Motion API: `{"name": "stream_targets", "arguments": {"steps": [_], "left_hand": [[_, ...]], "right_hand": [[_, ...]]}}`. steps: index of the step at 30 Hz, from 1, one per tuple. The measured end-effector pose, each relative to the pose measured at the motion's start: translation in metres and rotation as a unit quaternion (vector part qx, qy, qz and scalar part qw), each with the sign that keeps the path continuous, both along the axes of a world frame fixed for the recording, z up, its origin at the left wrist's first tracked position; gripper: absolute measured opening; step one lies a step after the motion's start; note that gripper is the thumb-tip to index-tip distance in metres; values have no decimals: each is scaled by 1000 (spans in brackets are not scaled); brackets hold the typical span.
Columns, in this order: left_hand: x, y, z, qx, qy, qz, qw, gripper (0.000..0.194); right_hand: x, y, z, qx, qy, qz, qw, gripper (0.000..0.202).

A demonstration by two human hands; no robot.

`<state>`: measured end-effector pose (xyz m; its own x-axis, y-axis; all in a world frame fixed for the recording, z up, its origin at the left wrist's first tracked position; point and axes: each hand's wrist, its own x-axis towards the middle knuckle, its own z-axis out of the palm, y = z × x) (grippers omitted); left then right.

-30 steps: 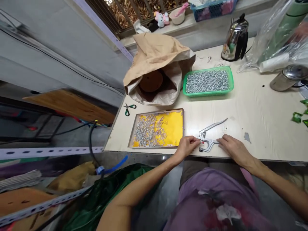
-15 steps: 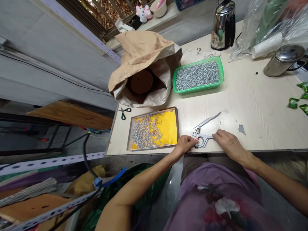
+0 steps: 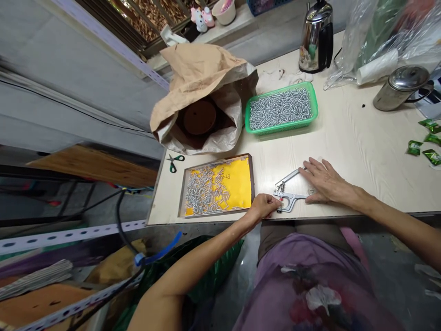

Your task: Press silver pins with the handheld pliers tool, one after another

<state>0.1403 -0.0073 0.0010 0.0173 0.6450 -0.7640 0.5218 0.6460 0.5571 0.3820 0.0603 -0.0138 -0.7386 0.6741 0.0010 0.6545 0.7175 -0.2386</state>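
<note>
A silver hand tool (image 3: 292,198) with two splayed handles and a small coil spring lies near the table's front edge. My left hand (image 3: 264,205) is pinched at the tool's jaw end, beside a small red part; what its fingertips grip is too small to make out. My right hand (image 3: 325,181) is spread over the handle ends, fingers apart, thumb by the lower handle and fingertips at the upper one. Left of my left hand sits a shallow tray (image 3: 252,177) with a yellow bottom and many small metal pieces (image 3: 203,191).
A green basket (image 3: 281,128) full of small metal springs or screws stands behind the tool. Beside it is an open paper sack (image 3: 200,69). Green-handled scissors (image 3: 173,165) lie left. A kettle (image 3: 315,39), metal jug (image 3: 396,89) and green packets (image 3: 414,147) are farther right.
My right hand has let go of the lower handle, opened and moved up across both handle ends. The left hand stays pinched at the jaw end. The view has shifted slightly.
</note>
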Motion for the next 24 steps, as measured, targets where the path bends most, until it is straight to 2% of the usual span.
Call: {"name": "stream_targets", "arguments": {"steps": [5,14,17,18,20,22,24], "left_hand": [[1,0,4,4,12,-2,1000,23],[2,1,4,-4,26,-11,1000,25],[-1,-2,4,11,59,-45,997,28],[-2,-4,5,45,81,-61,994,29],[-3,-8,5,168,124,-96,973,26],[1,-11,5,308,148,-145,929,17],[11,-9,3,398,142,-225,878,22]], "right_hand": [[-5,2,1,13,-27,17,999,92],[-7,-11,16,7,-46,0,999,73],[-9,-12,20,-6,-55,-3,998,59],[-9,-13,21,-12,-55,-3,998,53],[-9,-15,23,-22,-49,-5,999,43],[-8,-17,23,-27,-37,-6,999,38],[-8,-20,22,-29,-28,-6,999,36]]}}
